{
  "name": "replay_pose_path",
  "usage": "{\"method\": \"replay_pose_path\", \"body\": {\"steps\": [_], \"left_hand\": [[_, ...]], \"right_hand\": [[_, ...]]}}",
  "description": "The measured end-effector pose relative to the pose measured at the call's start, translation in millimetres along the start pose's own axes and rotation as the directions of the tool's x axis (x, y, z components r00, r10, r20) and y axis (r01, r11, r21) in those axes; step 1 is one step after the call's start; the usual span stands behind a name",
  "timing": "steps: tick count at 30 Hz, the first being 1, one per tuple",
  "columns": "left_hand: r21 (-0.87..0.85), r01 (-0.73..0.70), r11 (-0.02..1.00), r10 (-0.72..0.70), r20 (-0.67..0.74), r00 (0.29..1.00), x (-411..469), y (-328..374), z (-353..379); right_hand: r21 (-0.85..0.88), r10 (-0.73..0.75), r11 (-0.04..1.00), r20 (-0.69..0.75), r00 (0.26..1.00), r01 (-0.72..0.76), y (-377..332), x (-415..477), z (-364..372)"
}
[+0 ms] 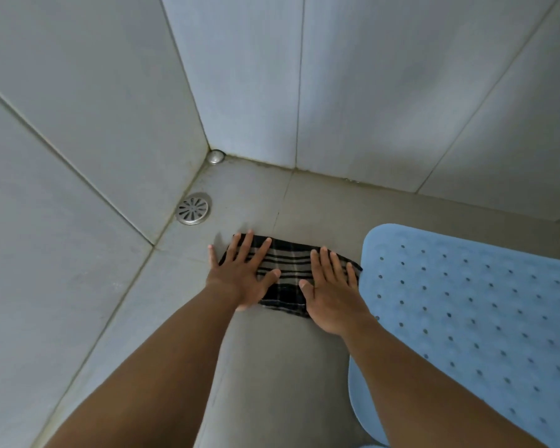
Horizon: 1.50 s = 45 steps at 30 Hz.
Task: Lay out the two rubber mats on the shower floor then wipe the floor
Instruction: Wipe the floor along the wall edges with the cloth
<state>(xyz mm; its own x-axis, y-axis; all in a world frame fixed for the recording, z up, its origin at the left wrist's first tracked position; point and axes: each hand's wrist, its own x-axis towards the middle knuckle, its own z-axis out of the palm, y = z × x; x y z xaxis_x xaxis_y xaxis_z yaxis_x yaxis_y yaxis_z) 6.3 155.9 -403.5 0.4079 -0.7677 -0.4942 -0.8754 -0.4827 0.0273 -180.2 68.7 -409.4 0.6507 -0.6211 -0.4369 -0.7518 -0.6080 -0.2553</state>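
Hands, left (240, 279) and right (332, 297), press flat, fingers spread, on cloth (286, 270) touching blue mat (466, 302) edge.

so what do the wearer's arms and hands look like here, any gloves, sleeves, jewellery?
Both bare. The left hand and right hand have no gloves, and no rings show on the fingers. Forearms are uncovered to the frame edge: no sleeves, watch or wristbands. No markings visible.

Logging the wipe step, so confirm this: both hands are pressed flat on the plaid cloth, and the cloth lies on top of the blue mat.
Not quite. The head view shows the left hand and right hand flat on the plaid cloth, but it lies on the bare floor, beside the blue mat.
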Motion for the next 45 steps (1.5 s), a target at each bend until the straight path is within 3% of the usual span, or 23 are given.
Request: {"method": "replay_pose_path", "body": {"steps": [6,19,28,34,37,40,45], "left_hand": [[0.034,0.026,0.999,-0.027,0.011,1.0,19.0,5.3,-13.4],[0.091,-0.061,0.994,0.068,-0.067,0.995,81.5,2.7,-37.7],[0.052,-0.108,0.993,0.115,-0.146,0.983,112.0,5.6,-45.7],[-0.035,-0.124,0.992,0.117,-0.141,0.983,117.8,8.3,-54.6],[0.01,-0.149,0.989,0.147,-0.256,0.956,117.7,5.6,-63.0],[0.087,-0.084,0.993,0.113,-0.42,0.901,115.3,11.7,-73.7],[0.174,-0.033,0.984,0.11,-0.455,0.884,102.5,16.1,-98.2]], "right_hand": [[0.012,-0.015,1.0,0.017,1.0,0.014,4.5,21.0,-13.7],[0.035,0.022,0.999,-0.08,0.997,-0.019,17.2,70.6,-28.2],[-0.009,0.036,0.999,-0.104,0.994,-0.037,30.8,102.6,-47.5],[0.021,-0.003,1.0,-0.041,0.999,0.004,43.9,120.0,-75.6],[-0.01,-0.001,1.0,-0.114,0.993,-0.001,47.0,119.3,-81.4],[0.013,0.071,0.997,-0.243,0.968,-0.07,42.2,116.3,-84.9],[-0.195,0.057,0.973,-0.311,0.949,-0.123,37.2,109.4,-110.4]]}}
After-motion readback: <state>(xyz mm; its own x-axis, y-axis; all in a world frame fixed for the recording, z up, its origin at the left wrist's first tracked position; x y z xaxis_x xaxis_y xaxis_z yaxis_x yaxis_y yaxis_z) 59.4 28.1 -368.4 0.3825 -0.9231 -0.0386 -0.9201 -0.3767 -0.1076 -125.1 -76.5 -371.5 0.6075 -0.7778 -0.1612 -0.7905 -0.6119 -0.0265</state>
